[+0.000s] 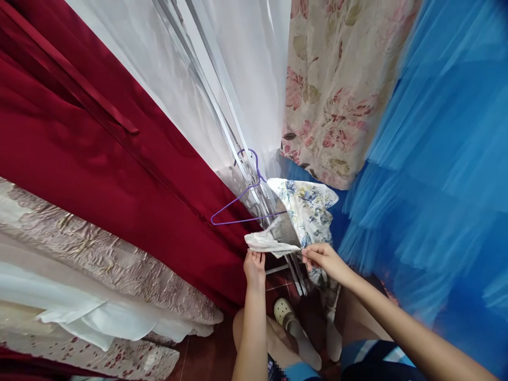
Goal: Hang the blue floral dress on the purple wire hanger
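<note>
A white garment with a blue and yellow floral print (307,203) hangs by one side from the right part of a purple hanger (234,219), whose left arm is bare. My left hand (255,262) grips the garment's pale, folded left part from below, fingers closed on its edge. At the other end of that stretched edge, my right hand (319,256) pinches the cloth between thumb and fingers. The hanger's hook loops around a white metal pole (228,132). Lower folds of the garment trail down behind my right hand.
Long red cloth (159,196) hangs at the left, with embossed pale fabric (130,270) beside it. White cloth and a beige floral fabric (337,100) hang behind the pole. Layered blue tulle (448,132) fills the right. A pale clog (282,311) is on the tiled floor.
</note>
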Action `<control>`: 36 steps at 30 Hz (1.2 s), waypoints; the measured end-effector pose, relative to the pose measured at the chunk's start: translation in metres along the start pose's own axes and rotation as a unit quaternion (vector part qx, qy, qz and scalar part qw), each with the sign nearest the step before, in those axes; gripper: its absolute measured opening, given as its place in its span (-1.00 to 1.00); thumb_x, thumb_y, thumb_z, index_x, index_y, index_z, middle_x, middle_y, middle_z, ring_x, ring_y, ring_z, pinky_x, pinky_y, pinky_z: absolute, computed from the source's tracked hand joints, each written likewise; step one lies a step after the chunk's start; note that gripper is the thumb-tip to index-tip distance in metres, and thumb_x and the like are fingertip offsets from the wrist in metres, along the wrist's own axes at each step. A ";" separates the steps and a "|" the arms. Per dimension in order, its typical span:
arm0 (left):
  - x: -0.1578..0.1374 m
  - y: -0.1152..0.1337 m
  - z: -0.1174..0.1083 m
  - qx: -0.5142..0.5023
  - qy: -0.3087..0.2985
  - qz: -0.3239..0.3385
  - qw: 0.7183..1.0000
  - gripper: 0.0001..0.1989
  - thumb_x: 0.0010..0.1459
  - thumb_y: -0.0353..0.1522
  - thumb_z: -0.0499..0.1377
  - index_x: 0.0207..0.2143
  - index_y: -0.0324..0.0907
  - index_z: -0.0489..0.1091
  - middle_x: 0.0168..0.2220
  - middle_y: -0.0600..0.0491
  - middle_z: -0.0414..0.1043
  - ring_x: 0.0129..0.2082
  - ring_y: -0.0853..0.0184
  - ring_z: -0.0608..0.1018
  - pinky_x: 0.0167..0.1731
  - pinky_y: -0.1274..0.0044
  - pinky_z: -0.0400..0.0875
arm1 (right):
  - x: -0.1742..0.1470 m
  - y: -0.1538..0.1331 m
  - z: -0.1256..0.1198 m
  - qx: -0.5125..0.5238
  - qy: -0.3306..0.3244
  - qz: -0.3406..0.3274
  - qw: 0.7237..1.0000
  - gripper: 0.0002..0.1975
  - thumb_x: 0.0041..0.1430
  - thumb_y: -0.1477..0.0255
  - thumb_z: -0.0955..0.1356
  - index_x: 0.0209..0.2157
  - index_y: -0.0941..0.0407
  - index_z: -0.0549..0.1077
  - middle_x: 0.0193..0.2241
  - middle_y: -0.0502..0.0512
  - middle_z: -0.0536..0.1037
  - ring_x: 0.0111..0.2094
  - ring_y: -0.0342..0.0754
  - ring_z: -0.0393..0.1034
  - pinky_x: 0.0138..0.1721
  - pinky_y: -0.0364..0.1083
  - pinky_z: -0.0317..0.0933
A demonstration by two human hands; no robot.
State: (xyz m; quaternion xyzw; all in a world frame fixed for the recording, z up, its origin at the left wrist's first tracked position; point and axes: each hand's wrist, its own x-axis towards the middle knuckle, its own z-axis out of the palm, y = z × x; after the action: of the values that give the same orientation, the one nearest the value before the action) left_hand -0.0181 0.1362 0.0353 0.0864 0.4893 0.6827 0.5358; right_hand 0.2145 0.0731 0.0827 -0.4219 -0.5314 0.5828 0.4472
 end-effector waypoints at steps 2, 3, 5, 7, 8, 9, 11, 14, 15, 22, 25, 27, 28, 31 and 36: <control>-0.011 -0.011 0.000 0.013 -0.013 0.018 1.000 -0.94 0.24 -0.42 0.07 -0.27 -0.18 0.34 -0.30 0.00 0.43 -0.30 0.38 0.54 -0.15 0.47 0.40 | -0.004 0.007 -0.008 0.009 0.014 0.004 1.000 -0.59 0.22 0.14 0.31 -0.53 0.16 0.50 -0.70 0.00 0.47 -0.65 -0.15 0.18 -0.54 -0.13 -0.03; -0.017 -0.013 0.002 0.018 -0.027 0.036 0.999 -0.94 0.23 -0.39 0.11 -0.25 -0.17 0.35 -0.26 -0.01 0.44 -0.27 0.38 0.54 -0.14 0.48 0.39 | -0.006 0.012 -0.012 0.016 0.028 0.009 0.999 -0.59 0.21 0.13 0.32 -0.53 0.15 0.50 -0.69 0.01 0.47 -0.64 -0.15 0.18 -0.54 -0.12 -0.03; -0.030 -0.010 0.009 0.025 -0.063 0.079 0.995 -0.87 0.20 -0.31 0.17 -0.23 -0.17 0.36 -0.23 0.00 0.44 -0.22 0.37 0.54 -0.11 0.50 0.37 | -0.009 0.022 -0.022 0.032 0.065 0.028 0.997 -0.59 0.18 0.12 0.34 -0.54 0.16 0.49 -0.69 0.01 0.46 -0.65 -0.15 0.17 -0.56 -0.12 -0.04; -0.045 0.002 0.021 0.031 -0.104 0.119 0.987 -0.81 0.17 -0.26 0.22 -0.24 -0.18 0.38 -0.22 0.00 0.44 -0.19 0.35 0.53 -0.08 0.50 0.36 | -0.011 0.035 -0.032 0.047 0.101 0.052 0.992 -0.59 0.15 0.10 0.35 -0.54 0.16 0.47 -0.70 0.01 0.44 -0.67 -0.17 0.14 -0.58 -0.12 -0.07; -0.054 0.008 0.028 0.047 -0.130 0.143 0.980 -0.78 0.17 -0.23 0.22 -0.23 -0.18 0.39 -0.22 0.00 0.43 -0.18 0.34 0.52 -0.07 0.49 0.36 | -0.012 0.043 -0.036 0.052 0.116 0.061 0.990 -0.59 0.15 0.09 0.35 -0.52 0.15 0.47 -0.69 0.00 0.43 -0.67 -0.17 0.12 -0.59 -0.12 -0.09; -0.062 0.015 0.035 0.074 -0.159 0.172 0.969 -0.77 0.18 -0.21 0.22 -0.22 -0.19 0.40 -0.22 0.00 0.44 -0.18 0.33 0.51 -0.07 0.48 0.36 | -0.012 0.050 -0.038 0.054 0.126 0.068 0.988 -0.58 0.15 0.07 0.34 -0.50 0.15 0.46 -0.68 0.00 0.43 -0.68 -0.18 0.11 -0.60 -0.12 -0.11; -0.081 0.027 0.048 0.160 -0.217 0.245 0.931 -0.77 0.22 -0.20 0.19 -0.21 -0.19 0.42 -0.21 -0.01 0.44 -0.17 0.31 0.50 -0.06 0.48 0.35 | -0.014 0.066 -0.040 0.053 0.137 0.082 0.986 -0.55 0.12 0.02 0.33 -0.49 0.15 0.45 -0.67 -0.01 0.41 -0.70 -0.19 0.08 -0.61 -0.13 -0.13; -0.109 0.035 0.064 0.275 -0.298 0.334 0.851 -0.80 0.28 -0.25 0.13 -0.23 -0.20 0.44 -0.24 -0.01 0.42 -0.17 0.30 0.47 -0.09 0.50 0.34 | -0.019 0.084 -0.034 0.037 0.143 0.105 0.983 -0.50 0.02 -0.05 0.36 -0.51 0.15 0.44 -0.68 0.00 0.41 -0.70 -0.16 0.11 -0.62 -0.13 -0.07; -0.117 0.035 0.067 0.295 -0.324 0.349 0.828 -0.81 0.29 -0.27 0.12 -0.25 -0.20 0.44 -0.25 -0.01 0.41 -0.18 0.29 0.46 -0.10 0.50 0.33 | -0.022 0.086 -0.031 0.030 0.153 0.108 0.982 -0.50 -0.01 -0.06 0.37 -0.48 0.15 0.44 -0.66 0.01 0.43 -0.67 -0.13 0.17 -0.60 -0.12 -0.01; -0.160 0.018 0.075 0.372 -0.462 0.324 0.737 -0.83 0.33 -0.41 0.05 -0.24 -0.19 0.44 -0.22 -0.02 0.39 -0.16 0.30 0.46 -0.09 0.49 0.33 | -0.035 0.037 -0.024 -0.061 0.219 -0.031 0.973 -0.54 0.22 0.02 0.28 -0.06 0.08 0.45 -0.07 0.15 0.52 -0.02 0.14 0.36 0.12 0.10 0.11; -0.174 0.008 0.075 0.395 -0.497 0.296 0.714 -0.82 0.33 -0.42 0.04 -0.20 -0.19 0.45 -0.20 -0.03 0.39 -0.14 0.30 0.47 -0.06 0.48 0.33 | -0.032 0.018 -0.022 0.064 0.067 0.018 0.995 -0.49 0.12 -0.06 0.33 -0.20 0.09 0.53 -0.14 0.14 0.58 0.03 0.16 0.35 0.20 0.12 0.04; -0.181 0.005 0.074 0.420 -0.525 0.276 0.687 -0.81 0.32 -0.43 0.05 -0.19 -0.18 0.47 -0.20 -0.03 0.40 -0.13 0.29 0.47 -0.05 0.46 0.33 | -0.030 0.017 -0.019 0.163 0.013 0.084 0.983 -0.49 -0.05 -0.09 0.43 -0.31 0.07 0.55 -0.28 0.09 0.60 -0.04 0.14 0.41 0.15 0.10 0.12; -0.182 0.007 0.073 0.432 -0.545 0.263 0.669 -0.81 0.31 -0.43 0.06 -0.20 -0.17 0.48 -0.20 -0.03 0.42 -0.12 0.28 0.47 -0.03 0.46 0.32 | -0.029 0.018 -0.016 0.207 -0.001 0.113 0.972 -0.50 -0.11 -0.10 0.46 -0.38 0.06 0.55 -0.36 0.07 0.60 -0.09 0.12 0.44 0.11 0.07 0.18; -0.180 0.025 0.066 0.435 -0.580 0.241 0.645 -0.85 0.25 -0.44 0.14 -0.18 -0.15 0.50 -0.22 -0.02 0.46 -0.14 0.26 0.49 -0.03 0.45 0.34 | -0.029 0.017 -0.007 0.315 -0.050 0.188 0.929 -0.45 -0.04 -0.14 0.39 -0.60 0.09 0.46 -0.60 0.03 0.51 -0.35 0.04 0.49 -0.09 0.01 0.32; -0.154 0.064 0.042 0.392 -0.493 0.263 0.731 -0.69 0.27 -0.28 0.13 0.04 -0.15 0.40 0.04 -0.11 0.38 0.09 0.14 0.40 0.13 0.35 0.23 | -0.034 -0.001 -0.005 0.377 -0.171 0.221 0.883 -0.43 0.14 -0.07 0.33 -0.37 0.22 0.53 -0.42 0.17 0.62 -0.24 0.09 0.55 -0.03 0.03 0.30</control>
State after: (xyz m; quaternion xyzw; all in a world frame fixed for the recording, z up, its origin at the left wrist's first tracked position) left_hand 0.0304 0.0378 0.1682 0.7382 0.3384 0.4058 0.4195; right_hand 0.2280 0.0412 0.0837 -0.2214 -0.2330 0.8859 0.3345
